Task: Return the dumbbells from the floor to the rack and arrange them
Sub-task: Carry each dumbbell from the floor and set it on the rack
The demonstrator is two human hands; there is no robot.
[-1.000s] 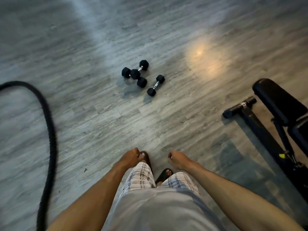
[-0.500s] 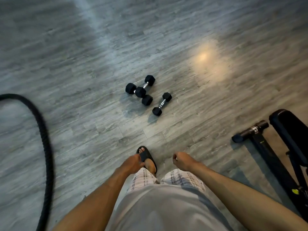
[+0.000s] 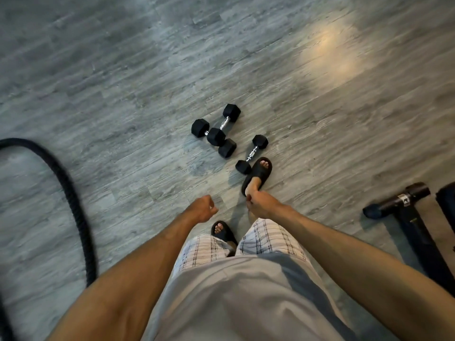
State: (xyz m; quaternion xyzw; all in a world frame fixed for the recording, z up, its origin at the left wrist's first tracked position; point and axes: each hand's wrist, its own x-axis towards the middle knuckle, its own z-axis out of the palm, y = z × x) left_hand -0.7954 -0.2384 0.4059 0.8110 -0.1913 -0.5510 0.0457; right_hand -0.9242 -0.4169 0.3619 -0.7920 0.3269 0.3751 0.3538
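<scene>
Ahead of the two hands, on the grey plank floor (image 3: pixel 123 94), three black hex dumbbells are seen. Two crossed dumbbells (image 3: pixel 216 136) are touching each other beyond the left hand (image 3: pixel 203 209), and a single dumbbell (image 3: pixel 252 153) is lying beyond the right hand (image 3: pixel 261 205). Both hands are held apart with fingers loosely curled, and nothing is gripped. Two black sandals are worn; the forward sandal (image 3: pixel 258 173) is set just beside the single dumbbell's near head. One thick rope (image 3: pixel 71 193) is laid left of the left hand, and one black frame (image 3: pixel 403 203) right of the right hand.
</scene>
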